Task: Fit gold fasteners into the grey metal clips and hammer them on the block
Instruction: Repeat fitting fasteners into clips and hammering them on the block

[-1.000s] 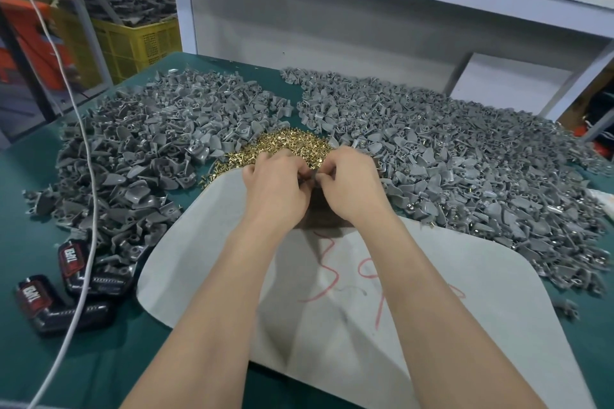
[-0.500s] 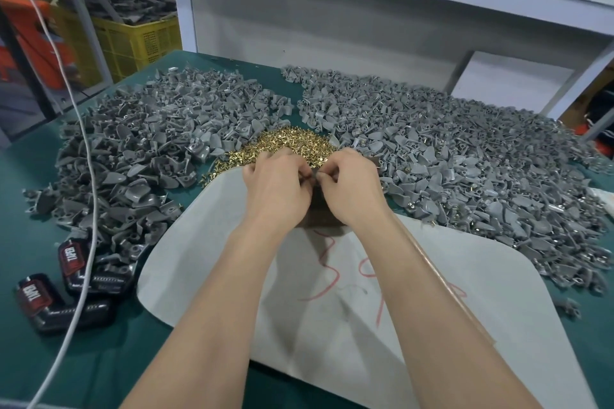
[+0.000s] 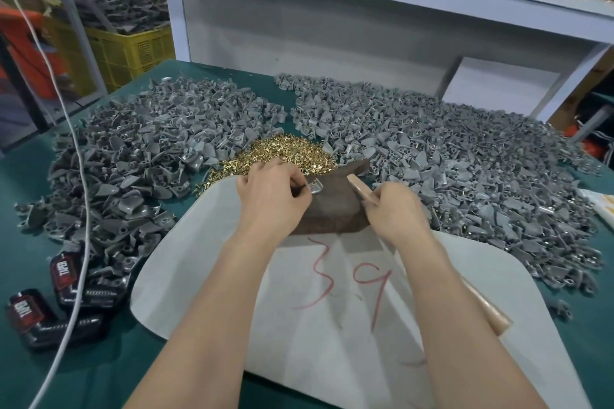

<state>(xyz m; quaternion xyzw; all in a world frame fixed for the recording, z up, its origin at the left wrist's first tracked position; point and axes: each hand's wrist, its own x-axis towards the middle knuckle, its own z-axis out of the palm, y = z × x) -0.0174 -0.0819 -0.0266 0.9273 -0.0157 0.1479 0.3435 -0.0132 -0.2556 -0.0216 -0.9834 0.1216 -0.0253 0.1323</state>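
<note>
Seen from the head camera, the brown block (image 3: pixel 335 209) sits mid-table (image 3: pixel 40 196), on the far edge of a white sheet (image 3: pixel 206 276). The left hand (image 3: pixel 272 196) pinches one grey clip (image 3: pixel 316 185) against the block's top with curled fingers. The right hand (image 3: pixel 395 209) is clenched around a pale wooden handle (image 3: pixel 357 183). Gold fasteners (image 3: pixel 285 153) are heaped just beyond the block, between clip piles (image 3: pixel 133 156) that spread toward the left and right edges.

Bright even overhead light, soft shadows, wide-angle bending, slight motion blur.
</note>
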